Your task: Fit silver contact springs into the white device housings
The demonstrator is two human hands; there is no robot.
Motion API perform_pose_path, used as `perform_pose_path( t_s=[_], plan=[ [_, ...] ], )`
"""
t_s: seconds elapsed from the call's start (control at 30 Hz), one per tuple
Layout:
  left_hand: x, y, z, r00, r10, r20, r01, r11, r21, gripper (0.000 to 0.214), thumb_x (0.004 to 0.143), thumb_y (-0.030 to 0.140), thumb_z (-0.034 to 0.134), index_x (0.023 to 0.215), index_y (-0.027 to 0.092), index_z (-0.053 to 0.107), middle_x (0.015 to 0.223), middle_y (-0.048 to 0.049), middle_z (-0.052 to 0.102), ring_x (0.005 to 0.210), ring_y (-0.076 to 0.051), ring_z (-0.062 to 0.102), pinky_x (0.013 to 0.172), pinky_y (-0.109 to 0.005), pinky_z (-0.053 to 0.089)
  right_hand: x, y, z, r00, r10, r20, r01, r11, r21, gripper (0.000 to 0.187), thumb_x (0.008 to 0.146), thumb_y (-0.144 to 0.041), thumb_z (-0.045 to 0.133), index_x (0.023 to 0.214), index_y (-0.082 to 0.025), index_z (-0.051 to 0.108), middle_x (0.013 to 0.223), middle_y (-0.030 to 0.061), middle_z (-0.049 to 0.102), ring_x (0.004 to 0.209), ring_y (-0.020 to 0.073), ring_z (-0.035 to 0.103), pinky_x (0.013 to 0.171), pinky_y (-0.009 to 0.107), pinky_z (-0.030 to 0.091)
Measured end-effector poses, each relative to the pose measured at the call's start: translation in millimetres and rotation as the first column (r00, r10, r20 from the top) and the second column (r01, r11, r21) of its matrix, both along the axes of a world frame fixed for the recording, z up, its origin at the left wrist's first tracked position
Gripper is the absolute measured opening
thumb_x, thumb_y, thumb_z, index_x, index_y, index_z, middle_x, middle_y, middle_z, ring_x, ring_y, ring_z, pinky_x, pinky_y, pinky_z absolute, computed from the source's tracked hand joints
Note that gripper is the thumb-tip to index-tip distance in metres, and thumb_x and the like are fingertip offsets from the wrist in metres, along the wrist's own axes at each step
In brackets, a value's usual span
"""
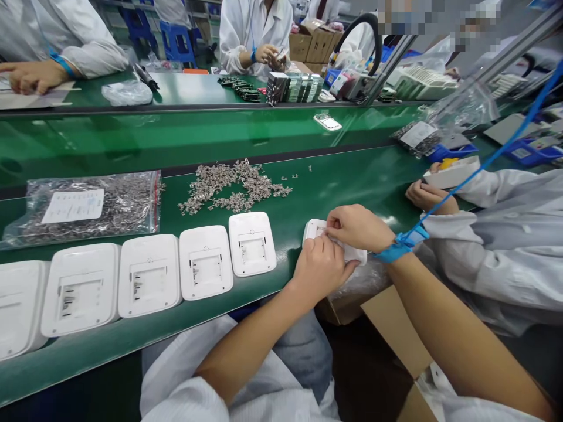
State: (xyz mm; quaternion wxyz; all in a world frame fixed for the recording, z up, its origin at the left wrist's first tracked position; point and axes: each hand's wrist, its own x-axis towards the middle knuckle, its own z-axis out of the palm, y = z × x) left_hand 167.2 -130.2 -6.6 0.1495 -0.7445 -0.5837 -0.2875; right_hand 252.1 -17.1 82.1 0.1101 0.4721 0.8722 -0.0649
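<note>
Left hand (319, 266) gripping white casing (313, 230), right hand (358, 227) pinching its top edge; bag label (73, 205) unreadable

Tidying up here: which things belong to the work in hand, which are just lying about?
In hand: white casing held by left hand and right hand; row of casings; loose metal clips.
Lying about: crumpled plastic bag; cardboard boxes.
</note>
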Motion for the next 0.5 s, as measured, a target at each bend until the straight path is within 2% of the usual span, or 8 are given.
perform_pose_path(
  t_s=[0.13, 0.27, 0.33, 0.43, 0.5],
  plan=[
    [-1.4, 0.3, 0.0, 0.999, -0.031, 0.045, 0.031, 1.0, 0.001, 0.047, 0.101, 0.051, 0.038, 0.088, 0.013, 0.064, 0.083, -0.0116, 0.064, 0.079, -0.025, 0.057, 0.07, -0.038, 0.032, -4.7, -1.6, -1.0, 1.0, -0.016, 0.021, 0.015, 0.999, 0.044, 0.009, 0.081, -0.02, 0.06, 0.074, -0.021, 0.066, 0.08, 0.0033, 0.069, 0.073, 0.0189, 0.06, 0.059, 0.03, 0.032],
    [-2.2, 0.8, -1.2, 0.998, -0.056, 0.026, 0.056, 0.998, -0.009, 0.051, 0.101, 0.053, 0.037, 0.091, 0.012, 0.065, 0.09, -0.0148, 0.066, 0.085, -0.026, 0.059, 0.072, -0.039, 0.033, -6.9, 8.4, -5.3, 0.999, -0.023, 0.025, 0.022, 0.999, 0.03, 0.008, 0.081, -0.023, 0.067, 0.075, -0.021, 0.062, 0.079, 0.0018, 0.068, 0.074, 0.0191, 0.059, 0.057, 0.029, 0.031],
    [-2.5, 0.7, -0.9, 0.998, -0.054, 0.017, 0.054, 0.999, 0.0, 0.052, 0.101, 0.053, 0.037, 0.092, 0.011, 0.066, 0.094, -0.0169, 0.067, 0.087, -0.027, 0.059, 0.073, -0.039, 0.034, -2.1, 10.9, -9.0, 1.0, -0.008, -0.024, 0.009, 0.999, 0.032, 0.012, 0.08, -0.024, 0.071, 0.074, -0.021, 0.061, 0.075, 0.0013, 0.066, 0.072, 0.0188, 0.058, 0.057, 0.029, 0.032],
    [-2.5, -0.4, 1.4, 0.999, -0.034, 0.022, 0.035, 0.999, -0.018, 0.05, 0.102, 0.05, 0.037, 0.094, 0.011, 0.066, 0.095, -0.0165, 0.067, 0.087, -0.027, 0.059, 0.073, -0.039, 0.034, 14.9, 2.0, -15.6, 0.975, 0.098, -0.197, -0.078, 0.991, 0.109, 0.009, 0.086, -0.024, 0.066, 0.078, -0.019, 0.064, 0.08, 0.0039, 0.065, 0.075, 0.0189, 0.059, 0.063, 0.03, 0.04],
    [-2.2, -1.8, 3.7, 1.0, -0.016, 0.018, 0.016, 0.999, -0.044, 0.048, 0.102, 0.048, 0.036, 0.101, 0.01, 0.066, 0.1, -0.0172, 0.067, 0.085, -0.026, 0.058, 0.072, -0.039, 0.034, 29.7, -10.2, -20.0, 0.934, 0.207, -0.289, -0.156, 0.969, 0.191, 0.016, 0.093, -0.024, 0.056, 0.087, -0.018, 0.069, 0.09, 0.0076, 0.066, 0.082, 0.0208, 0.06, 0.073, 0.033, 0.044]
  ],
)
